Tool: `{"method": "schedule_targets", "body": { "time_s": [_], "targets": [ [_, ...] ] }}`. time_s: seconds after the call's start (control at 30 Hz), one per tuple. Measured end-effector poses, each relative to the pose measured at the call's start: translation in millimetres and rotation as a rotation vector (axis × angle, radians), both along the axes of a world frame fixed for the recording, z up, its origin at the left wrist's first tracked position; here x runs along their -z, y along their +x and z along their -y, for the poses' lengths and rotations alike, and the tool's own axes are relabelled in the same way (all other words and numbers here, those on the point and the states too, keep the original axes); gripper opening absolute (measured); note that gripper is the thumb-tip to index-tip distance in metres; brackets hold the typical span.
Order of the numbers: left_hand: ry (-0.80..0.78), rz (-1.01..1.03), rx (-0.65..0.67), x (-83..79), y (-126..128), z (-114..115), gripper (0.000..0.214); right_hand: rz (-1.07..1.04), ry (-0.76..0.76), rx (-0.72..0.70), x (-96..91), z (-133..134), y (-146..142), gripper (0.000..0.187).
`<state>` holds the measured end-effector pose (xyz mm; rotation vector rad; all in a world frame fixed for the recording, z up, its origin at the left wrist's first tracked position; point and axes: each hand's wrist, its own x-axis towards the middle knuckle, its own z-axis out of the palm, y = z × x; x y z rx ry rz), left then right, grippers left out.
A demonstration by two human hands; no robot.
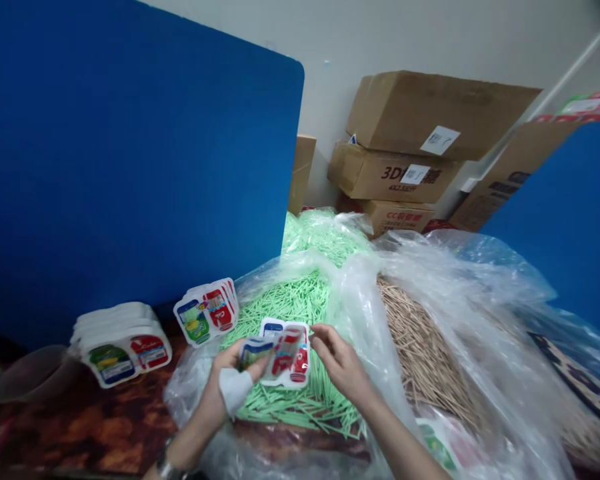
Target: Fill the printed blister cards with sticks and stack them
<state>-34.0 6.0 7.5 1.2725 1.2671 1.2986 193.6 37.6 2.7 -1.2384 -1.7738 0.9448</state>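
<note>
Clamping a blurred package (284,353), left fingers (259,368) cover part; right fingers (329,335) are apart

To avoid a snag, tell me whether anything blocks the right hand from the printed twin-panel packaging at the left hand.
Nothing visible does. The right hand is beside the right edge of the printed twin-panel packaging; the left hand is at its opposite side, and the green sticks lie below.

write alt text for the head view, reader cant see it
A person's left hand holds printed packs over loose green sticks on clear plastic, with the right hand close beside the packs. Tan sticks lie to the right, a stack of white-edged packs to the left, and cardboard boxes behind.
</note>
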Motion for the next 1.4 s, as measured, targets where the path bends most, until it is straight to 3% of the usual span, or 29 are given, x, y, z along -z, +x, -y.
{"method": "schedule_targets", "body": {
  "time_s": [0.1, 0.2, 0.37, 0.53, 0.67, 0.77, 0.87, 0.97, 1.03, 1.13, 1.27, 1.4],
  "targets": [
    [-0.017, 0.001, -0.093, 2.0, -44, -14, 0.032, 0.375, 0.06, 0.022, 12.2, -18, -8, 0.03],
    [-0.035, -0.046, -0.252, 14.5, -79, -33, 0.046, 0.678, 0.062, 0.087, 18.9, -34, -18, 0.039],
    [-0.021, -0.27, -0.472, 38.7, -113, -62, 0.05, 0.928, 0.008, 0.077, 24.2, -57, -29, 0.035],
    [0.013, -0.574, -0.646, 49.8, -123, -77, 0.04, 0.934, -0.012, 0.074, 30.8, -70, -30, 0.024],
    [0.033, -0.745, -0.724, 51.8, -123, -81, 0.053, 0.92, -0.003, 0.069, 29.5, -73, -29, 0.011],
    [0.074, -0.832, -0.776, 45.9, -118, -78, 0.072, 0.911, 0.006, 0.071, 26.8, -75, -28, 0.011],
    [0.196, -0.914, -0.815, 31.4, -103, -67, 0.078, 0.893, 0.012, 0.09, 22.9, -76, -24, 0.014],
    [0.326, -0.864, -0.729, 17.8, -69, -47, 0.073, 0.848, 0.054, 0.12, 13.9, -70, -21, 0.016],
    [0.363, -0.766, -0.466, 16.6, -38, -31, 0.068, 0.749, 0.091, 0.127, 3.9, -60, -20, 0.019],
    [0.221, -0.549, -0.157, 28.2, 8, -16, 0.084, 0.334, 0.039, 0.061, -13.2, -36, -20, 0.023],
    [0.076, -0.181, -0.002, 45.9, 48, -15, 0.099, -0.26, -0.165, -0.013, -23.2, -3, -27, 0.028],
    [-0.113, 0.115, 0.169, 46.2, 63, -14, 0.074, -0.55, -0.306, -0.087, -17.0, 17, -32, 0.029]
  ]
}}
